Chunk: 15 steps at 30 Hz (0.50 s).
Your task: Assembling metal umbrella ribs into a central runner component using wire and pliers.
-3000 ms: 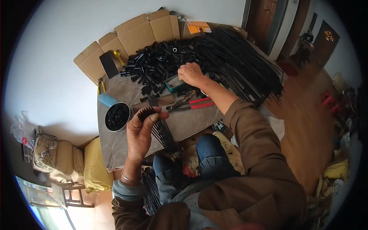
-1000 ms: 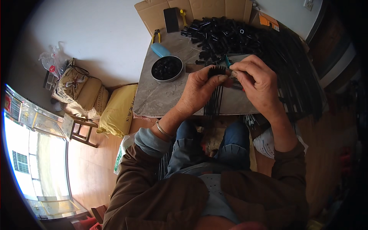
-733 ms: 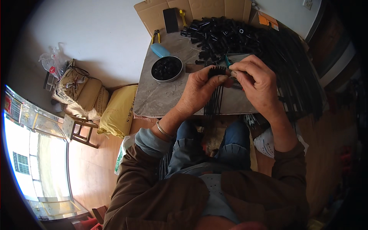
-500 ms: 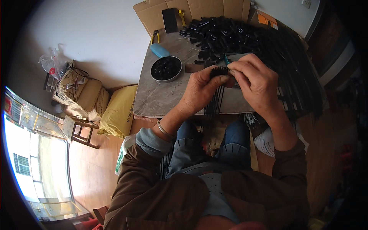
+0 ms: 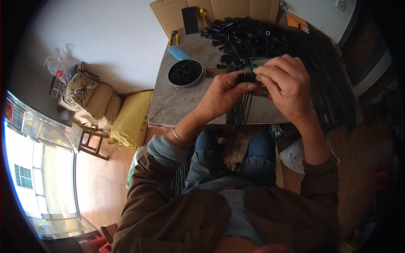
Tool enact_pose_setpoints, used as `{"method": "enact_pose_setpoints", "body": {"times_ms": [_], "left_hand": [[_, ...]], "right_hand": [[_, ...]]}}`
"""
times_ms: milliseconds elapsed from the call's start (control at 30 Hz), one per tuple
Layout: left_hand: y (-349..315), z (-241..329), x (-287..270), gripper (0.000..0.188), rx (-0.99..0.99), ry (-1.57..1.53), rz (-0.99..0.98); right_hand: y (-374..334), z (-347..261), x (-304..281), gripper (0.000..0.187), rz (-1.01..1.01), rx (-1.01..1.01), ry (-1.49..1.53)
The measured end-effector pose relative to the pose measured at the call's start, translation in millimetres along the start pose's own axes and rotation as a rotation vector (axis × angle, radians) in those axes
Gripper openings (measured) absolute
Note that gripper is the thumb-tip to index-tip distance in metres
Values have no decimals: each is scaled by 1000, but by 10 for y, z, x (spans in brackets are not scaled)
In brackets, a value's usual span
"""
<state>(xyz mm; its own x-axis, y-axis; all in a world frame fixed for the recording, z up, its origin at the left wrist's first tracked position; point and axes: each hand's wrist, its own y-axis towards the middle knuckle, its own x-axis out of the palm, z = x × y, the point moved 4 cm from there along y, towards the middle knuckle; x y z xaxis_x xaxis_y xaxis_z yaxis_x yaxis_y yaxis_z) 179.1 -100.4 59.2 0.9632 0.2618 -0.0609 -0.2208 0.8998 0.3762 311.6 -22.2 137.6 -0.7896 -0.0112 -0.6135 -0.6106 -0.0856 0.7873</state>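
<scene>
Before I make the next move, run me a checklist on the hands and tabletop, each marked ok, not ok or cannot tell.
1. Ridged black piece secured: ok, pinched between the left hand's thumb and fingers.
2. Right hand in position: ok, fingertips pinched at the piece's right end.
3. Anything in those fingertips: cannot tell, the fingers hide it.
4. Thin black rods attached to the piece: cannot tell, the left hand covers the join.
5. Red-handled tool fully visible: not ok, mostly hidden by the hands.
6. Round bowl upright: ok.
</scene>
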Motion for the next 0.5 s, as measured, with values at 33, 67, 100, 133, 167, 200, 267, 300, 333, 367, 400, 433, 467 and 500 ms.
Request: {"method": "enact_pose_setpoints", "body": {"times_ms": [33,67,100,133,167,200,267,300,333,367,400,433,467,500], "left_hand": [[-2,-18,-14,19,-8,-10,-23],[4,-17,-2,20,-12,-17,-53],[8,-7,1,20,-11,-18,-53],[12,14,13,21,-4,-18,-70],[10,38,10,21,2,-17,-82],[14,54,-8,21,1,-15,-76],[30,84,-40,24,23,223,-115],[33,97,-64,24,22,222,-110],[35,102,-86,27,7,287,-110],[37,105,-120,30,-7,354,-107],[42,108,-156,30,-7,355,-101],[47,112,-184,32,12,437,-112],[59,107,-198,34,31,518,-124],[83,87,-209,34,31,516,-118]], "right_hand": [[6,31,36,12,-4,-1,5],[-11,105,66,12,-10,55,159],[-39,153,107,11,-17,111,313],[-88,200,179,10,-16,263,585],[-84,204,191,10,-17,259,589],[-77,212,210,10,-36,253,612],[-53,198,228,10,-59,244,637],[-25,166,225,10,-75,217,601],[-8,140,223,11,-91,190,564],[-1,128,226,11,-93,185,567],[-1,120,235,13,-112,199,563],[4,116,248,14,-130,214,558],[7,116,262,14,-135,210,560],[15,102,257,16,-96,142,452]]}}
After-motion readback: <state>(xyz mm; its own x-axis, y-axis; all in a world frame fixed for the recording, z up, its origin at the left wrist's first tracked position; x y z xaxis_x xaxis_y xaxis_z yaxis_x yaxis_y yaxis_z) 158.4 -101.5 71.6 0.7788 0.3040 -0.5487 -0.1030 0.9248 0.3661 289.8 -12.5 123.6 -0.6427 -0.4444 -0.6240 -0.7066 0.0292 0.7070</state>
